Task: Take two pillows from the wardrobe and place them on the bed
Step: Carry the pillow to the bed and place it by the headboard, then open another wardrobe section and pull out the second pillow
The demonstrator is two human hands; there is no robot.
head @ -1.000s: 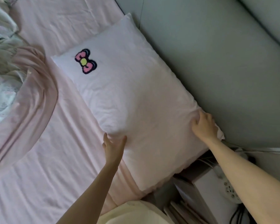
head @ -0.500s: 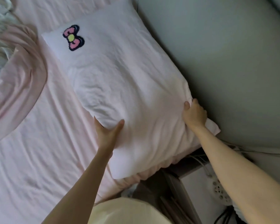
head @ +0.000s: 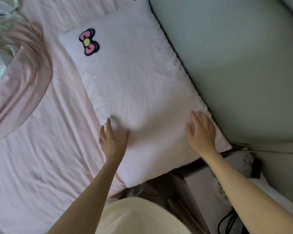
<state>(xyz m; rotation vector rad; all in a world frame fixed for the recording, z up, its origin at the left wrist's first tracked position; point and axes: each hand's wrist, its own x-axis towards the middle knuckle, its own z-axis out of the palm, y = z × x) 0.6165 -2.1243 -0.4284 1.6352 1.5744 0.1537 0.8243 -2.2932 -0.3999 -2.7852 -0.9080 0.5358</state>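
Pale pink pillow [head: 139,92] — bow patch near one corner — lies flat on the pink-sheeted bed [head: 41,157].

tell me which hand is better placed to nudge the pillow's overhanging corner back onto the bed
Left. The left hand lies flat on the pillow nearest the corner that hangs past the bed edge. The right hand rests by the headboard side, farther from that corner.

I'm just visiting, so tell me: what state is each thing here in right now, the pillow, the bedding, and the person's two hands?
Pale pink rectangular pillow with a pink bow patch: lying flat on the bed beside the headboard.
Pink fitted bed sheet: spread out, wrinkled.
Pink blanket: bunched up, pushed aside.
Left hand: fingers straight, resting on the pillow's edge.
Right hand: fingers straight, resting on the pillow's corner.
Grey-green padded headboard: upright beside the pillow.
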